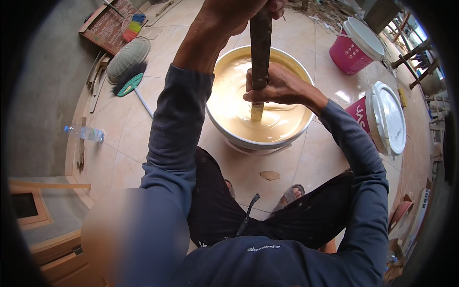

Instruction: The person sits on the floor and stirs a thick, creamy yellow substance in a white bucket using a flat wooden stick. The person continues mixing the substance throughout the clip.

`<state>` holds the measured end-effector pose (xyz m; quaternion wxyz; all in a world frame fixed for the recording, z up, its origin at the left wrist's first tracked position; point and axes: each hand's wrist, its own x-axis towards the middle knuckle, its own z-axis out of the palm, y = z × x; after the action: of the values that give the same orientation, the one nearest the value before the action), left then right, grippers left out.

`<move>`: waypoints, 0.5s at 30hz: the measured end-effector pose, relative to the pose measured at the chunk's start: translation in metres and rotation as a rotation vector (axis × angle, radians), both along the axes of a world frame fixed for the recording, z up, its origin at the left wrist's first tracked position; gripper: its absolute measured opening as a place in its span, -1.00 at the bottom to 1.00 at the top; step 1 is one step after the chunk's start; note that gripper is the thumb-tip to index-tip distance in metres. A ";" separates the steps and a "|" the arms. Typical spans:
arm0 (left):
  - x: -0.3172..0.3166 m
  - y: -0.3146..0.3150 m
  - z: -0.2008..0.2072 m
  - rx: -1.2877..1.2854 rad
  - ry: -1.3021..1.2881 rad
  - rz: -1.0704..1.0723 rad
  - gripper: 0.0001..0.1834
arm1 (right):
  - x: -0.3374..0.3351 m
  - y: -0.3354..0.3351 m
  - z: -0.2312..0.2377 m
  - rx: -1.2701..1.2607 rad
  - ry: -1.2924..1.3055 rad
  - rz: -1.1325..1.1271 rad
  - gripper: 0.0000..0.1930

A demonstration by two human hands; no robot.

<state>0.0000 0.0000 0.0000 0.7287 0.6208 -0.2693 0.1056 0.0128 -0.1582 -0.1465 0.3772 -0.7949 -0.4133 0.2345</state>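
A white bucket (212,122) of creamy beige paint (229,110) stands on the floor between my feet and the far side. A long flat wooden stick (260,48) dips upright into the paint, its lower end hidden under the surface. Up at the top edge of the view, my left hand (234,13) is closed round the stick's upper part, partly cut off by the frame. Lower down, just over the paint, my right hand (282,86) wraps the same stick. Swirls show in the paint around it.
Two pink-and-white buckets stand at the right, one farther (351,50) and one nearer with a white lid (392,119). At the left are a broom (130,85), a woven hat (129,60), a plastic bottle (86,133) and a coloured brush (133,27). A beige scrap (269,175) lies before my feet.
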 end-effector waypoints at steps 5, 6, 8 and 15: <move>-0.031 0.009 0.030 0.008 -0.191 0.171 -0.43 | -0.022 0.017 0.021 0.236 0.000 -0.037 -0.59; -0.037 0.011 0.035 -0.029 -0.217 0.184 -0.43 | -0.025 0.020 0.025 0.321 -0.046 0.004 -0.57; -0.043 0.010 0.039 -0.099 -0.228 0.156 -0.44 | -0.024 0.022 0.032 0.268 -0.229 -0.004 -0.56; -0.012 0.011 0.021 0.092 -0.385 0.223 -0.44 | 0.017 0.027 0.014 0.204 -0.443 -0.194 -0.58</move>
<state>-0.0119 0.0114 0.0211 0.6186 0.6475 -0.3376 0.2899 0.0303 -0.1315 -0.1320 0.3764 -0.8208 -0.4290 -0.0256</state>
